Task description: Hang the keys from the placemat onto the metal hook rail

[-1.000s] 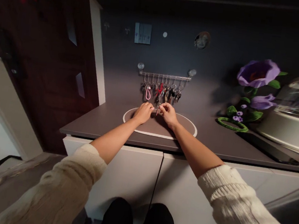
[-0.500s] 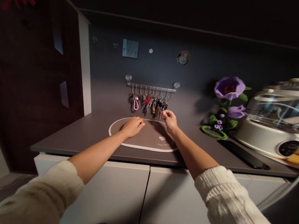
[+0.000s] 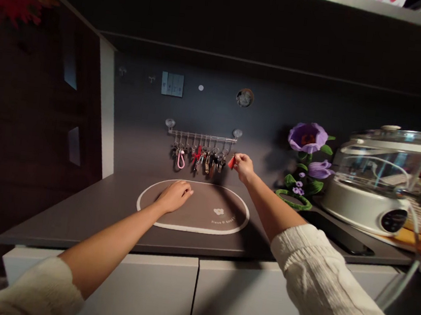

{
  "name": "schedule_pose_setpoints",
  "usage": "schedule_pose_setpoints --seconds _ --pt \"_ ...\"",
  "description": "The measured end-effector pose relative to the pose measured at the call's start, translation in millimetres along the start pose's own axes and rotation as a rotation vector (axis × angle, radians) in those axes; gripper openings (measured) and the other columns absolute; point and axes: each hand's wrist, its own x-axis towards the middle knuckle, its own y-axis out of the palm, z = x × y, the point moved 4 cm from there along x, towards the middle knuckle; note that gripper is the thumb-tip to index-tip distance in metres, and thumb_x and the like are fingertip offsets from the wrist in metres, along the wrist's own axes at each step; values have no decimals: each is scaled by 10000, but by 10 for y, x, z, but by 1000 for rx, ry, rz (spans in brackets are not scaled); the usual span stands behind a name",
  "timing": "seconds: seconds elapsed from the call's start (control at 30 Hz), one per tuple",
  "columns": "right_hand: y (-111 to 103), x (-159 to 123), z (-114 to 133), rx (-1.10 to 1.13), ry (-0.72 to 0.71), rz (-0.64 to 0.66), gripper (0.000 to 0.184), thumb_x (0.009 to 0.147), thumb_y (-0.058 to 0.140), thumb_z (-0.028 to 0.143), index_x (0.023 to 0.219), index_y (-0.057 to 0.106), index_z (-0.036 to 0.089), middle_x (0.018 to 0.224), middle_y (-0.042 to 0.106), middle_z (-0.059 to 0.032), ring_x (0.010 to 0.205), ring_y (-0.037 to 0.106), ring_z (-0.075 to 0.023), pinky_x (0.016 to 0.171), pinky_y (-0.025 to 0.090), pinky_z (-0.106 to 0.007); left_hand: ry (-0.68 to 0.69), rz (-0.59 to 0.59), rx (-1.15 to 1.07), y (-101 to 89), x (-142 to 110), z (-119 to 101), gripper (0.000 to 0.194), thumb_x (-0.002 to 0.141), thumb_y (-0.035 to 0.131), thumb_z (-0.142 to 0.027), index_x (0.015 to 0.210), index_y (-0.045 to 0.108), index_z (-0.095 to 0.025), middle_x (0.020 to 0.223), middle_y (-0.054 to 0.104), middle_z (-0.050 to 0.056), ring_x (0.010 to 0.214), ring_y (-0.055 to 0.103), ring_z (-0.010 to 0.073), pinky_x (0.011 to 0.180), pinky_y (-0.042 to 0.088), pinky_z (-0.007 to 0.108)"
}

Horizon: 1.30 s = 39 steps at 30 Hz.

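My right hand (image 3: 243,166) is raised at the right end of the key rack (image 3: 201,136) on the dark wall, its fingers pinched on a small red key tag (image 3: 231,161). Several key bunches (image 3: 199,157) hang from the rack's hooks, one with a pink loop (image 3: 181,160). My left hand (image 3: 175,196) rests on the oval brown mat (image 3: 226,215) on the countertop, fingers curled loosely, with nothing visible in it.
A purple flower ornament (image 3: 305,159) stands right of the rack. Further right sit a white cooker with a clear lid (image 3: 376,183) and a dark phone-like slab (image 3: 339,235). A dark wooden door (image 3: 27,119) is at the left. White cabinet fronts (image 3: 178,296) lie below the counter.
Both hands were together at the keys; my left hand dropped onto the mat, my right hand lifted to the rack's right end with the red tag. The view tilted up and right.
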Motion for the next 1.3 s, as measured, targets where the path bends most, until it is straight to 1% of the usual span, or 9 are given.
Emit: schedule_pose_setpoints --seconds 0.1,0.17,0.37,0.5,0.73,0.9,1.1,1.2,1.3 --pt "1 68 67 60 38 -52 145 732 523 226 640 419 183 458 439 57 404 418 -58 430 369 -181 -9 3 -2 5 4 7 233 839 390 -299 750 567 -176 802 588 52 794 515 174 730 383 299" --pt "18 106 100 79 43 -45 164 730 519 212 611 410 183 456 431 57 406 417 -55 434 376 -181 -12 5 -8 10 8 15 235 839 388 -300 748 566 -176 801 588 50 793 514 173 732 383 299" --pt "62 226 122 42 -4 27 268 712 560 290 548 376 185 391 357 73 362 339 -38 403 341 -165 -24 15 -16 26 12 43 227 836 395 -303 748 562 -178 798 588 47 794 514 166 735 382 291" --pt "67 297 76 73 43 7 225 746 533 265 570 427 173 404 411 52 370 383 -48 393 338 -163 -34 18 -16 22 12 41 233 836 393 -299 736 562 -175 787 585 47 777 510 162 722 382 290" --pt "53 331 -12 180 151 -73 159 772 539 175 619 499 153 508 527 15 441 495 -60 469 443 -185 -53 27 -22 23 16 47 225 831 397 -291 732 564 -178 788 586 44 776 507 161 717 378 288" --pt "65 372 -43 219 168 -110 199 769 561 160 589 475 160 496 508 24 416 473 -51 453 454 -186 -54 18 -32 22 15 53 223 831 401 -296 726 556 -176 786 585 42 776 509 159 716 378 283" --pt "78 418 -113 174 131 -89 283 758 555 204 514 415 174 383 404 42 347 381 -48 368 401 -172 -63 21 -24 22 19 57 220 828 405 -284 726 567 -175 788 589 44 769 505 159 726 379 293" --pt "66 399 -170 150 156 -81 273 744 572 229 523 423 173 388 417 37 351 396 -54 363 394 -175 -67 23 -24 24 20 65 216 827 406 -285 735 569 -177 795 591 42 773 507 160 726 380 292" --pt "49 371 -210 145 179 -68 247 724 606 254 557 441 174 427 452 35 387 443 -65 420 446 -201 -66 19 -31 26 21 71 215 826 408 -291 734 568 -180 791 588 40 771 508 159 719 383 287"
